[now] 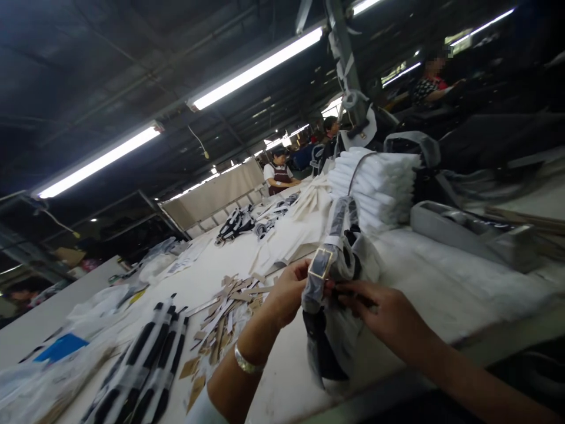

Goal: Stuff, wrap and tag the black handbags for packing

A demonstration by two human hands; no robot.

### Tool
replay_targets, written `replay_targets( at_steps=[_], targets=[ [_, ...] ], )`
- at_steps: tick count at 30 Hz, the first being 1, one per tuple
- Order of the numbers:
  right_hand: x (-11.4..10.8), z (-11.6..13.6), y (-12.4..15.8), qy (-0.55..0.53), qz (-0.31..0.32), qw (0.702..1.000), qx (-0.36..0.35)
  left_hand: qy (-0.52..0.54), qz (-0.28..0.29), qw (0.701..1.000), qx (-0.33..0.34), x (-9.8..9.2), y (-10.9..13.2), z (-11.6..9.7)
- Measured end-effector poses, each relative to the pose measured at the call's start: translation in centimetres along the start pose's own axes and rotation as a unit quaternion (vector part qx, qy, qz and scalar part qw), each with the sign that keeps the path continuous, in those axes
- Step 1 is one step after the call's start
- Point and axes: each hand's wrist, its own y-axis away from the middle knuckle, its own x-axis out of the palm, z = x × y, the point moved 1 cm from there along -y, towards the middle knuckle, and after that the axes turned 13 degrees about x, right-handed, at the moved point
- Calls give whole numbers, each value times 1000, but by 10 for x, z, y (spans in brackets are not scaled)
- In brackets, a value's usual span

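A dark strap with a gold-rimmed buckle (320, 263), wrapped in clear plastic, rises from a black and white bag (329, 347) at the table's front edge. My left hand (286, 291), with a bracelet at the wrist, closes on the strap's left side beside the buckle. From the right, my right hand (377, 306) reaches in just below the buckle, its fingers bent against the strap and the bag's wrapping. The tips of both hands are partly hidden, and the picture is a little blurred there.
Cardboard strips (229, 312) and wrapped black straps (143, 365) lie left on the table. A stack of white padding (375, 182) and a grey tape dispenser (468, 229) stand behind on the right. A person (279, 172) works at the far end.
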Motion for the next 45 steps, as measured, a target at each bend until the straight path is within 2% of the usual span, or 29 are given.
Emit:
replay_targets(
  at_steps=[3,5,8,11,14,19,22,24,28,31,35,40,45],
  targets=[
    [0,3,2,-23,9,1000,-2,8,-9,1000,1,3,2,-6],
    [2,6,3,-42,36,998,12,14,-15,1000,4,5,3,-9],
    [11,9,0,-83,100,990,58,23,-18,999,16,8,4,-15],
    [18,12,-7,-122,132,979,101,25,-14,999,20,11,5,-18],
    [17,14,-16,-130,118,980,94,31,-14,999,32,11,7,-19],
    [1,17,-21,-129,95,987,23,56,-46,994,77,4,9,-19],
    [-8,20,-21,-110,57,992,-1,45,-59,994,84,3,9,-20],
    [-10,22,-20,-134,43,990,-7,47,-60,993,92,4,8,-21],
    [-5,24,-18,-214,104,971,1,68,-61,989,115,10,6,-23],
    [2,24,-16,-201,140,970,5,86,-69,986,124,15,5,-25],
    [4,23,-17,-160,123,979,11,107,-72,982,137,19,5,-28],
    [2,23,-16,-184,102,978,10,104,-89,981,136,16,6,-28],
    [0,26,-20,-193,151,969,28,111,-119,976,145,21,6,-28]
  ],
)
